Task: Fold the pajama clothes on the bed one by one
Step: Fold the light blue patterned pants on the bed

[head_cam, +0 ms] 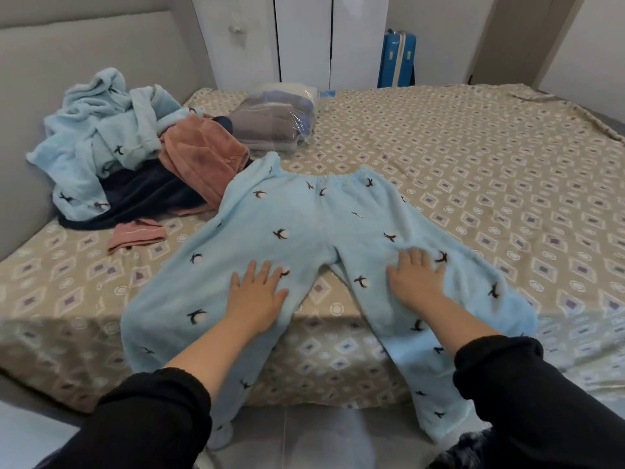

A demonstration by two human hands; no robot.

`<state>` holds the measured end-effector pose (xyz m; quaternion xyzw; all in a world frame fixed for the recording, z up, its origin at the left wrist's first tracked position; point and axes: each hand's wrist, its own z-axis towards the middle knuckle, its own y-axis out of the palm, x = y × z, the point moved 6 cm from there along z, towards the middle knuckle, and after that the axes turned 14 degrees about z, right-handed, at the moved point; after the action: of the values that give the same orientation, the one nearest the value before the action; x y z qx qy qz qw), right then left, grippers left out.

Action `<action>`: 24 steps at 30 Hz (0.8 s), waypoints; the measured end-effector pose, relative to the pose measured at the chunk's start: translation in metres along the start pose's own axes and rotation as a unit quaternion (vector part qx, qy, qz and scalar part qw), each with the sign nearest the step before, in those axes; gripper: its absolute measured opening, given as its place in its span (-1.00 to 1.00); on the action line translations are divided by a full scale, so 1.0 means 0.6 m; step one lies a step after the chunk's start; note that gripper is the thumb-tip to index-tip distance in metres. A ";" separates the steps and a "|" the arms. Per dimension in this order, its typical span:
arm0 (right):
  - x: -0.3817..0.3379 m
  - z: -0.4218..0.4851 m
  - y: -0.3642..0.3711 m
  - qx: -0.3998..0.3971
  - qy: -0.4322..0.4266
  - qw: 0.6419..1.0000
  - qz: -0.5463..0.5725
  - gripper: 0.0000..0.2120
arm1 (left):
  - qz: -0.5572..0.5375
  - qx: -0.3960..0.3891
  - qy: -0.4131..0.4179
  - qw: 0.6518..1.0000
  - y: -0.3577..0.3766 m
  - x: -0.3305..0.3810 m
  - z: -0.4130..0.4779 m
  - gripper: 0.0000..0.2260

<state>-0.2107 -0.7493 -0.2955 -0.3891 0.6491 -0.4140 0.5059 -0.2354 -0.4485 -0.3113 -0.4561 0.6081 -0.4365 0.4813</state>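
blue fuzzy pajama pants (314, 225) (with little birds) lie flat on the bed (473, 170). left hand (258, 294) and right hand (417, 277) press down, fingers spread.

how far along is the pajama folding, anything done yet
Done: no folded pajama piece shows yet. In hand: the light blue pajama pants lie spread flat on the bed, legs hanging over its edge, with the left hand and right hand pressed flat on them, no fold made. Left: the heaped light blue top, pink garment and navy garment by the headboard.
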 end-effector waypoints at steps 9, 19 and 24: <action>-0.081 0.056 0.042 -0.015 -0.114 0.993 -0.014 -0.45 | 0.036 0.064 -0.001 0.997 -0.010 -0.046 0.058 -0.44; -0.094 0.220 0.051 -0.014 -0.077 0.997 -0.012 -0.44 | 0.052 0.127 -0.051 0.989 -0.053 -0.102 0.256 -0.47; -0.088 0.300 0.047 0.015 -0.054 0.998 -0.008 -0.44 | 0.000 0.144 -0.143 0.979 -0.034 -0.191 0.331 -0.45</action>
<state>-0.0271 -0.7164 -0.3304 -0.4082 0.6113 -0.4067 0.5424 -0.0236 -0.3591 -0.3011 -0.4400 0.4634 -0.4496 0.6242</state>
